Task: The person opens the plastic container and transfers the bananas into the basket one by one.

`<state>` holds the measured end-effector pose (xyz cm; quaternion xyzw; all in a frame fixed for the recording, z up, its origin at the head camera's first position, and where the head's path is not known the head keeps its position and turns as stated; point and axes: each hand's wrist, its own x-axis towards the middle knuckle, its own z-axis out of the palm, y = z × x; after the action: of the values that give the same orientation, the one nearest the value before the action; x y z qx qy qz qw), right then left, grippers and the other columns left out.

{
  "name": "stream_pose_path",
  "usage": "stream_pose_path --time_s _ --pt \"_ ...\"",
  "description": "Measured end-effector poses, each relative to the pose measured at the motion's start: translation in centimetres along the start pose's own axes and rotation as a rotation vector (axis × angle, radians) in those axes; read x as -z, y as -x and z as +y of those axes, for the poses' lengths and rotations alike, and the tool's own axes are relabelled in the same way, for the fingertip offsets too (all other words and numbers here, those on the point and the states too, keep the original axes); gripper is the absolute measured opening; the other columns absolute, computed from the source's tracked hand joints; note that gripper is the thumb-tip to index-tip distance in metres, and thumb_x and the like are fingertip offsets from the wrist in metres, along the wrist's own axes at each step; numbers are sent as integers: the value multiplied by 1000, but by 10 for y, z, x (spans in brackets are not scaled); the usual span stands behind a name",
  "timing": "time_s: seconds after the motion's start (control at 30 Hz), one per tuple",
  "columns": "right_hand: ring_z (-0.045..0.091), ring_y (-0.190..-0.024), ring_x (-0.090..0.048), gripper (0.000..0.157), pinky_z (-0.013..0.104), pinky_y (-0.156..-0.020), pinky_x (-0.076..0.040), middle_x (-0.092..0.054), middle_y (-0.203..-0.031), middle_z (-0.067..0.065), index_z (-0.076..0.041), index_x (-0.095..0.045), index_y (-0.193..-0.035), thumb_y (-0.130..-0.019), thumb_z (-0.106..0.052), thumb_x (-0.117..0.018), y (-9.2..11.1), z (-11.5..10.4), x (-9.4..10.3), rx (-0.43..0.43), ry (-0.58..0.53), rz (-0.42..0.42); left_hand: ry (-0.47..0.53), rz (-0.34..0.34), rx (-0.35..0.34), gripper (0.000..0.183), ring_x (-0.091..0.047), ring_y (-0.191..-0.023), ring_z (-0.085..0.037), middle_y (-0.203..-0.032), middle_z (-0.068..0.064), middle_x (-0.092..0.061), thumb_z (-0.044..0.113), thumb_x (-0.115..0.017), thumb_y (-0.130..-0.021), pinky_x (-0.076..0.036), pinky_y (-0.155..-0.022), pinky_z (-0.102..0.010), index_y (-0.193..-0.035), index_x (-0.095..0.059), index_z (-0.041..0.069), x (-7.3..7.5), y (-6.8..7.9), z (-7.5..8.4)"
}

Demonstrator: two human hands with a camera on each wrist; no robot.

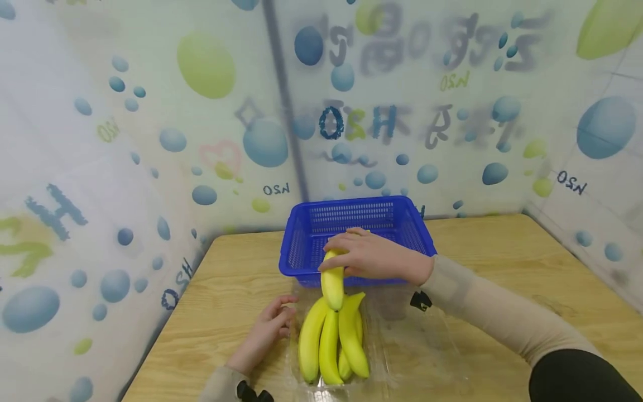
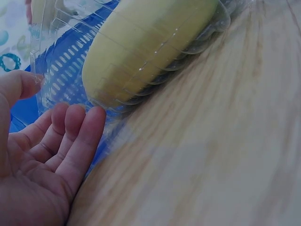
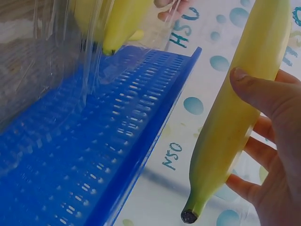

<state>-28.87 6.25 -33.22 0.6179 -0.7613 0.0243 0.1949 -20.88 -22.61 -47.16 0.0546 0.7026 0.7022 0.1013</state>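
In the head view my right hand (image 1: 372, 254) grips a single yellow banana (image 1: 332, 285) between the basket and the box. The right wrist view shows the thumb on one side of that banana (image 3: 235, 113) and the fingers on the other. Below it, several bananas (image 1: 329, 346) lie in a clear plastic clamshell box (image 1: 379, 357), its lid folded out to the right. My left hand (image 1: 268, 329) is at the box's left side, fingers loosely bent; in the left wrist view its fingertips are right at the clear wall, near a banana (image 2: 146, 47).
A blue perforated plastic basket (image 1: 290, 240) stands at the back of the wooden table (image 1: 241, 262), just behind the box. Printed sheeting (image 1: 241, 123) with dots and lettering rises behind the table and along both sides.
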Motion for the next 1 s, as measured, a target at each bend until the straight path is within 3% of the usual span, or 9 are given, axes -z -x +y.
stream_pose_path --time_s 0.2,0.67,1.0 --pt "24 -123 -50 49 51 -100 -41 -57 -128 5 -32 -61 -127 -83 -19 -78 -5 8 1 -8 13 14 -15 39 -3 41 -41 -65 -8 -81 -1 -42 13 -55 -97 -38 -53 -17 -132 -43 -5 1 -2 0" --pt "25 -123 -49 51 48 -101 -40 -56 -130 7 -30 -61 -130 -83 -18 -78 -9 23 11 -47 43 1 27 6 -3 42 -34 -60 -8 -77 1 -39 12 -54 -98 -30 -51 -16 -133 -40 -7 1 0 -4" --pt "27 -125 -48 50 48 -102 -39 -56 -132 9 -27 -62 -130 -84 -16 -77 -13 36 17 -63 22 -25 21 -3 -18 43 -36 -61 -8 -78 0 -39 13 -55 -98 -33 -52 -17 -133 -40 -7 -1 -1 -2"
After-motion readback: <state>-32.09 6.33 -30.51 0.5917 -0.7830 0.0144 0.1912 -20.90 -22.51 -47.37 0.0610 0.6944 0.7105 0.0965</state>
